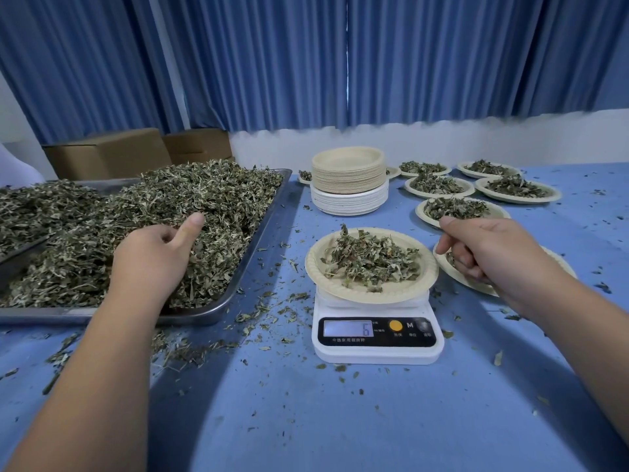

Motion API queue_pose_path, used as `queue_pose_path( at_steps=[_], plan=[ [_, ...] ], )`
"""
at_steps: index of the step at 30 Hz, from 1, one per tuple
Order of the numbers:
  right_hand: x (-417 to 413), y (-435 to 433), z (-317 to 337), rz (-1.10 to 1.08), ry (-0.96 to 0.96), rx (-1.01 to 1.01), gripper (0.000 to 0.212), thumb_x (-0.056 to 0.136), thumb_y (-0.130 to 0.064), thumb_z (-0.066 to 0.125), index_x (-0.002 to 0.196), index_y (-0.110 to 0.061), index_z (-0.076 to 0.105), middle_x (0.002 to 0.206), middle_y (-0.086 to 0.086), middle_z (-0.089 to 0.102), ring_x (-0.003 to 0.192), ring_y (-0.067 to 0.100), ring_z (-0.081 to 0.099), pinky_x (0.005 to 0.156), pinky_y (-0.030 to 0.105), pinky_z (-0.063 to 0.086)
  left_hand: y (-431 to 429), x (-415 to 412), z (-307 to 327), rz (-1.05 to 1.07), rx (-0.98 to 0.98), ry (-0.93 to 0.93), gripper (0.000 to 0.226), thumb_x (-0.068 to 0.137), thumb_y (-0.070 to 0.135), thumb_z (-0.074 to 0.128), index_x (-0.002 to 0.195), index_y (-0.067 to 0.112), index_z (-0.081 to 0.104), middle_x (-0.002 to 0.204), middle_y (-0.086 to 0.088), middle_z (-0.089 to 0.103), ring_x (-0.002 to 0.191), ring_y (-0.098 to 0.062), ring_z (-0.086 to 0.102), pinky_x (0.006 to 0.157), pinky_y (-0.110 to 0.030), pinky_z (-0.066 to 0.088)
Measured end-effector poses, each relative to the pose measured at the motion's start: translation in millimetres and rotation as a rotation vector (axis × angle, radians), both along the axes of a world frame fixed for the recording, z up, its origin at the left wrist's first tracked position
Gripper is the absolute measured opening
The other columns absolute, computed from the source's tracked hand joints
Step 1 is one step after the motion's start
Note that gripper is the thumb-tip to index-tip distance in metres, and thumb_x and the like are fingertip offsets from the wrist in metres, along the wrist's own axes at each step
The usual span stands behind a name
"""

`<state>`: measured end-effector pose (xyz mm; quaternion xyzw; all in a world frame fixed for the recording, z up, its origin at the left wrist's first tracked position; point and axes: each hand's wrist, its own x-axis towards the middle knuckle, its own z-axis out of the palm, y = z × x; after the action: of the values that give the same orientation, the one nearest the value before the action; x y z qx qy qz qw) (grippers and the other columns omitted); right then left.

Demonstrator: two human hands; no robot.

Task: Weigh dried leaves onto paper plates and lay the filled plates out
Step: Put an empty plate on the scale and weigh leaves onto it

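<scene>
Head view: the left hand [153,257] lay on the heap of dried leaves [211,195] in the metal tray [263,226] along the left edge of the tabletop [340,420]. Its thumb stuck up and its fingers were buried in the leaves, so I cannot tell whether they gripped any.

The scale [377,338] stood near the middle of the tabletop, its display reading 6. A paper plate [315,267] sat on it with a loose mound of leaves [371,258].

The right hand [483,253] hovered just right of that plate, above another plate [560,262]. Its fingers were loosely curled and pointed down, with nothing seen between them.

A stack of empty plates [349,180] stood towards the far edge. Filled plates [439,187] were laid out towards the far right corner. Leaf crumbs [272,315] littered the blue surface around the tray and scale.
</scene>
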<state>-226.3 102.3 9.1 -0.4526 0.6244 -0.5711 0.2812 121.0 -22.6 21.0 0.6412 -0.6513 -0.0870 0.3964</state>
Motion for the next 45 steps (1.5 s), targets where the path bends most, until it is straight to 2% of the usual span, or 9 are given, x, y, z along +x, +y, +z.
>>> queue_pose_path(
  at_steps=[4, 9, 13, 20, 30, 33, 36, 42, 45],
  plan=[
    [0, 0, 0, 0.0, 0.004, 0.002, 0.045, 0.093, -0.039, 0.058, 0.054, -0.017, 0.066, 0.045, -0.001, 0.035, 0.038, 0.014, 0.027, 0.034, 0.018, 0.022, 7, 3, 4, -0.104, 0.202, 0.052, 0.039, 0.073, 0.064, 0.069, 0.086, 0.028, 0.065, 0.091, 0.006, 0.057, 0.082, -0.017, 0.051, 0.069, -0.034, 0.038],
    [1, 0, 0, 0.0, 0.008, 0.008, 0.045, 0.093, -0.039, 0.058, 0.054, -0.017, 0.065, 0.044, -0.001, 0.036, 0.038, 0.014, 0.027, 0.034, 0.018, 0.021, 7, 4, 6, -0.143, 0.336, -0.061, 0.015, 0.079, 0.025, 0.079, 0.09, 0.027, 0.069, 0.094, 0.0, 0.061, 0.069, -0.022, 0.054, 0.056, -0.026, 0.037],
    [1, 0, 0, -0.005, 0.005, 0.012, 0.046, 0.093, -0.039, 0.058, 0.053, -0.017, 0.066, 0.044, -0.001, 0.035, 0.038, 0.013, 0.027, 0.033, 0.017, 0.021, 7, 2, 7, -0.055, 0.19, -0.128, 0.005, 0.087, 0.018, 0.07, 0.086, 0.024, 0.071, 0.07, -0.004, 0.062, 0.049, -0.021, 0.046, 0.045, -0.022, 0.031],
    [1, -1, 0, -0.007, 0.008, 0.011, 0.046, 0.093, -0.038, 0.058, 0.053, -0.017, 0.066, 0.044, 0.0, 0.035, 0.037, 0.013, 0.027, 0.033, 0.017, 0.022, 6, -1, 8, -0.001, -0.064, -0.027, 0.016, 0.095, 0.013, 0.057, 0.093, 0.024, 0.069, 0.069, -0.007, 0.061, 0.047, -0.024, 0.047, 0.044, -0.022, 0.031],
    [-1, -3, 1, 0.003, 0.005, 0.004, 0.045, 0.093, -0.038, 0.057, 0.054, -0.018, 0.068, 0.045, 0.001, 0.036, 0.039, 0.014, 0.028, 0.035, 0.019, 0.021, 22, -20, 15, -0.171, -0.126, 0.394, 0.017, 0.092, 0.02, 0.064, 0.09, 0.035, 0.071, 0.066, -0.002, 0.062, 0.027, -0.004, 0.027, 0.029, -0.014, 0.021],
    [-1, -3, 0, 0.01, 0.017, 0.005, 0.045, 0.094, -0.038, 0.056, 0.054, -0.018, 0.067, 0.045, 0.002, 0.036, 0.04, 0.016, 0.026, 0.036, 0.019, 0.021, 31, -41, 16, -0.275, -0.09, 0.432, 0.021, 0.09, 0.019, 0.066, 0.086, 0.039, 0.07, 0.075, 0.01, 0.066, 0.032, -0.001, 0.038, 0.031, -0.015, 0.028],
    [0, -5, -1, 0.016, 0.034, 0.011, 0.045, 0.094, -0.038, 0.056, 0.054, -0.019, 0.067, 0.044, 0.001, 0.037, 0.04, 0.015, 0.026, 0.035, 0.019, 0.022, 37, -70, 19, -0.395, -0.094, 0.403, 0.02, 0.088, 0.02, 0.068, 0.084, 0.04, 0.071, 0.083, 0.019, 0.068, 0.059, 0.011, 0.058, 0.052, -0.012, 0.043],
    [-1, -6, -2, 0.02, 0.039, 0.007, 0.045, 0.093, -0.038, 0.056, 0.054, -0.019, 0.068, 0.043, -0.001, 0.038, 0.038, 0.014, 0.029, 0.037, 0.017, 0.024, 46, -130, 32, -0.65, -0.01, 0.358, 0.014, 0.086, 0.024, 0.072, 0.088, 0.037, 0.073, 0.082, 0.021, 0.07, 0.072, 0.007, 0.063, 0.058, -0.004, 0.046],
    [-2, -5, -2, 0.024, 0.034, 0.002, 0.044, 0.093, -0.038, 0.056, 0.055, -0.019, 0.068, 0.043, 0.0, 0.038, 0.039, 0.014, 0.028, 0.037, 0.018, 0.024, 48, -150, 30, -0.781, 0.083, 0.184, 0.013, 0.088, 0.031, 0.069, 0.1, 0.032, 0.072, 0.088, 0.021, 0.065, 0.075, 0.019, 0.056, 0.063, 0.002, 0.04]
  ],
)
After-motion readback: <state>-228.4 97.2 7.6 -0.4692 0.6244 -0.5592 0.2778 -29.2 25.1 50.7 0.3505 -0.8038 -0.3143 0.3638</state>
